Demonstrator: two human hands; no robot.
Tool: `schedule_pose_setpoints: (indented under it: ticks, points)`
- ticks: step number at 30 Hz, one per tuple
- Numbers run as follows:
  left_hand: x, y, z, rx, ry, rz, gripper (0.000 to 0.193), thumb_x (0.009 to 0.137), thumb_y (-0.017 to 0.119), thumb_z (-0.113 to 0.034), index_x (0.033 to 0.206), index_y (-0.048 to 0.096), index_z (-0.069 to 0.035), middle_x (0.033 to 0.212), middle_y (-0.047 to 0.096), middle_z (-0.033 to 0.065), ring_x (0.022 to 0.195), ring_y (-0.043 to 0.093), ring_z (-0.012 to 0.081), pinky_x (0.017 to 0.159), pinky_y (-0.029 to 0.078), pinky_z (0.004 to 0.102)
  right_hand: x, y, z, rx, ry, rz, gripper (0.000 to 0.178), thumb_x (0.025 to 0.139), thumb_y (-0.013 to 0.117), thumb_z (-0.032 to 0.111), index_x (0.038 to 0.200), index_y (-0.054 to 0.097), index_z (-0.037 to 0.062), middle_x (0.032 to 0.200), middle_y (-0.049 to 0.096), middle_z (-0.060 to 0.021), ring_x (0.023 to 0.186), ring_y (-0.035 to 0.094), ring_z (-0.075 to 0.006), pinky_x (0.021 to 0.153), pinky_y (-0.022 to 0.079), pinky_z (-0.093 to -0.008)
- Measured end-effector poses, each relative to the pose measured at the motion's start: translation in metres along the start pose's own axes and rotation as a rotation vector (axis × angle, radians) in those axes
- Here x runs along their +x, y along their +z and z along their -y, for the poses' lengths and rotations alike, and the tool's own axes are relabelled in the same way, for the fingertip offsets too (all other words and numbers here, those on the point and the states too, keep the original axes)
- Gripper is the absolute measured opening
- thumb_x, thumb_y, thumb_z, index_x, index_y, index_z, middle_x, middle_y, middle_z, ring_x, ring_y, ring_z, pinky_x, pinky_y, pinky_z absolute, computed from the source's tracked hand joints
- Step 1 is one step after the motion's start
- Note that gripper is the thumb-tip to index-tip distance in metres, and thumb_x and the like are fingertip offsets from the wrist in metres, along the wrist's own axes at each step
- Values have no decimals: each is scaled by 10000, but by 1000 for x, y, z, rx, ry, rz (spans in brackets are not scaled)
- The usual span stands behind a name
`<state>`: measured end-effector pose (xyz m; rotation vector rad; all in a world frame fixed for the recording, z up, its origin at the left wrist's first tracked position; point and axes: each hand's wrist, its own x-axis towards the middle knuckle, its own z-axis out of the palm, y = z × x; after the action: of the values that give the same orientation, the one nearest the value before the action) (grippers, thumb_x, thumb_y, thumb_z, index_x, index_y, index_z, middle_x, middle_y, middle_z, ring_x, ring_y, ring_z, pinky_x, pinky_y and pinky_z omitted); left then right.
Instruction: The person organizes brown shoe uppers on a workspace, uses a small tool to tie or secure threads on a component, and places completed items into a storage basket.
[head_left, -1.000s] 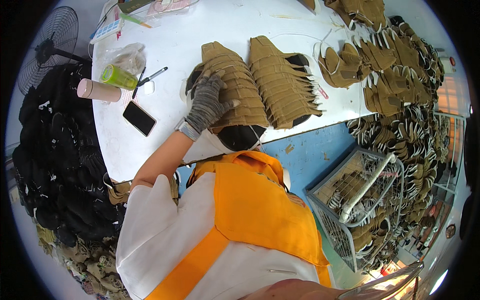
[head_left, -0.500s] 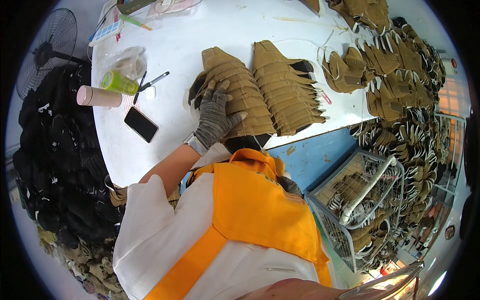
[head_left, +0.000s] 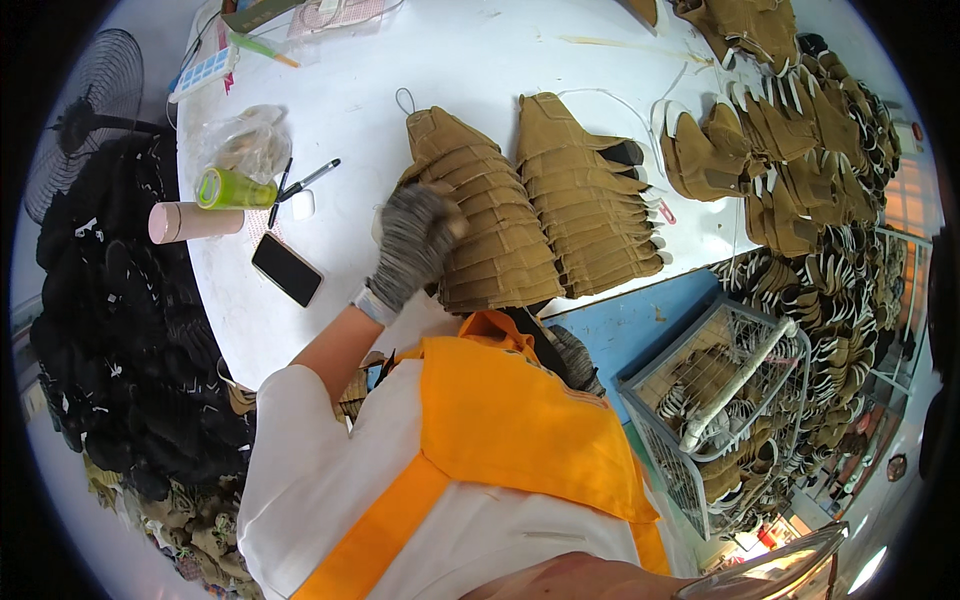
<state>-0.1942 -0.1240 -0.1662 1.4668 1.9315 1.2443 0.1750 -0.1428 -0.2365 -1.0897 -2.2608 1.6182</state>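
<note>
Two overlapping rows of brown shoe uppers lie on the white table (head_left: 340,60), a left row (head_left: 490,220) and a right row (head_left: 590,210). My left hand (head_left: 415,235), in a grey knit glove, is at the left edge of the left row, its fingers bent and smeared by motion. My right hand (head_left: 575,362), gloved alike, is low at the table's near edge, beside a black piece (head_left: 535,338) under the left row's near end. The orange apron (head_left: 520,430) hides part of it, and its fingers do not show. A thin cord loop (head_left: 404,100) sticks out at the left row's far end.
Left on the table are a phone (head_left: 287,269), a pink bottle (head_left: 195,222), a green-lidded container (head_left: 232,189), pens (head_left: 310,178) and a plastic bag (head_left: 250,140). More uppers (head_left: 700,150) stand right. A wire cart (head_left: 715,380) is near right; black piles (head_left: 130,330) lie left.
My left hand, spread flat on the left row before, has drawn back to its left edge with fingers bent. More of my right hand and the black piece shows. The cord loop has come into sight.
</note>
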Motion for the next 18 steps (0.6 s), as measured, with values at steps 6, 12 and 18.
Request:
schedule_pose_setpoints:
  ticks: [6,12,18]
  points:
    - [77,-11,94,-361,-523,-190,282,929,593,-195,1131,588,2,1078,632,137,1002,574,200,897,456,317,14,1,3,0,-10,18,438,821,529,43,1259,521,49,1188,583,-173,1043,569,-342,871,470,-406]
    - [115,11,161,-668,-727,82,413,941,572,-263,1287,538,-40,1151,625,100,1018,579,185,873,471,296,32,8,13,16,-21,-8,466,810,530,28,1276,510,42,1211,575,-181,1059,564,-351,883,467,-411]
    - [117,13,131,-708,-830,32,425,923,604,-248,1307,524,-83,1097,631,65,916,585,162,796,492,282,46,11,10,-93,-84,78,486,794,531,20,1280,501,30,1221,558,-210,1064,544,-394,903,454,-427]
